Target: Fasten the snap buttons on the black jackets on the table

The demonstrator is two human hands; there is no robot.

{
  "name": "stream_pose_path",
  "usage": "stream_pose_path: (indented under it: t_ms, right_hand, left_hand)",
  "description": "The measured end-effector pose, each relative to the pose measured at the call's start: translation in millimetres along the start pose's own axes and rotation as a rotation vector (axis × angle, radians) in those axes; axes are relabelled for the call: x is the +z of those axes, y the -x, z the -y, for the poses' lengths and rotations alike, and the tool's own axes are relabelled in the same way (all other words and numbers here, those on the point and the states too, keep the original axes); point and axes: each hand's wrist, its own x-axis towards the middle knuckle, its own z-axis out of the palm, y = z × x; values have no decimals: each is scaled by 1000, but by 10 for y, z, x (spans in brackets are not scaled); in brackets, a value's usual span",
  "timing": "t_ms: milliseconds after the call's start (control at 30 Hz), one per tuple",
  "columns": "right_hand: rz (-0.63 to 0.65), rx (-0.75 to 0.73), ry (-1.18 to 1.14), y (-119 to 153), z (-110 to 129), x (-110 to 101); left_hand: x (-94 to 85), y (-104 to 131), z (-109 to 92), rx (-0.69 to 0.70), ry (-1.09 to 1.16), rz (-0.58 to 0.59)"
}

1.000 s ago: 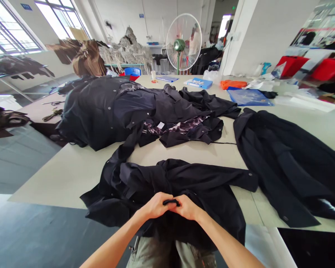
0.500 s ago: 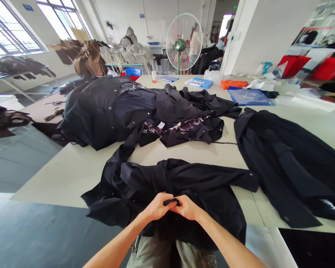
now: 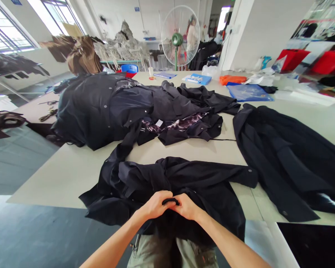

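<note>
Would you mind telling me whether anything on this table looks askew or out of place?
The dark jacket that both hands pinch lies bunched and hangs over the table edge; the coat to the right lies flat.

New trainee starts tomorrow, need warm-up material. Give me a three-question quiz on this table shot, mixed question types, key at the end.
1. True or false: the left hand and the right hand pinch the same small black loop between them.
2. Multiple choice: where does the dark coat under the hands lie? A) on the floor B) at the near edge of the table, part hanging over it C) on a hanger
3. Fill in: behind the far end of the table stands a ____ with a green hub.

Key: 1 true; 2 B; 3 fan
</note>
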Motion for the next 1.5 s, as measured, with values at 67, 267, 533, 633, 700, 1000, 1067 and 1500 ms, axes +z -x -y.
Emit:
stream_pose_path:
  t_ms: [67, 267, 533, 633, 700, 1000, 1067, 1500]
  right_hand:
    - [-5, 28, -7, 6, -7, 16]
    - [-53, 73, 27, 10, -10, 68]
    - [-72, 58, 44, 3, -29, 92]
    - [-69, 47, 8, 8, -10, 85]
    - [-67, 34, -13, 16, 2, 77]
    - [-57, 39, -7, 37, -42, 77]
    - [-57, 33, -10, 41, -52, 79]
    - [69, -149, 178, -53, 620, -270]
  left_hand:
    - [8, -6, 12, -31, 23, 4]
    - [35, 15, 20, -90, 88, 5]
    - [92, 54, 55, -131, 105, -61]
    - [74, 46, 75, -115, 93, -35]
    - [64, 40, 78, -99, 58, -18]
    - [88, 45, 9, -43, -12, -51]
    - [92, 49, -6, -46, 1, -57]
    - [-297, 53, -455, 136, 67, -216]
